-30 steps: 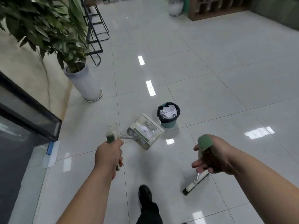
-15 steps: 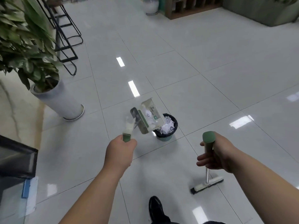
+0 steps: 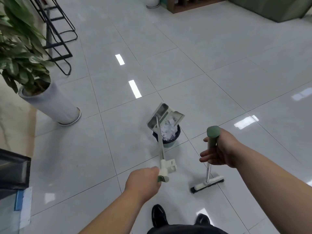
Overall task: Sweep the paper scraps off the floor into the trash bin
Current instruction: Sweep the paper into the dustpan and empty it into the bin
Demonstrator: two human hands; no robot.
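A small green trash bin (image 3: 168,144) with a black liner stands on the tiled floor, full of white paper scraps (image 3: 168,132). My left hand (image 3: 143,180) grips the long handle of a white dustpan (image 3: 164,117), which is tipped steeply over the bin's rim with scraps sliding out of it. My right hand (image 3: 219,148) holds the green-capped handle of a broom (image 3: 207,183) upright. The broom's head rests on the floor to the right of the bin.
A potted plant in a tall white pot (image 3: 50,102) stands at the left, with a black metal rack (image 3: 55,31) behind it. A dark glass panel (image 3: 13,169) is at the lower left. My black shoes (image 3: 158,215) are at the bottom. A wooden shelf (image 3: 194,4) stands far back.
My left hand has swung the dustpan from the floor beside the bin up over the bin and tipped it, so scraps spill in. The broom stays upright in my right hand.
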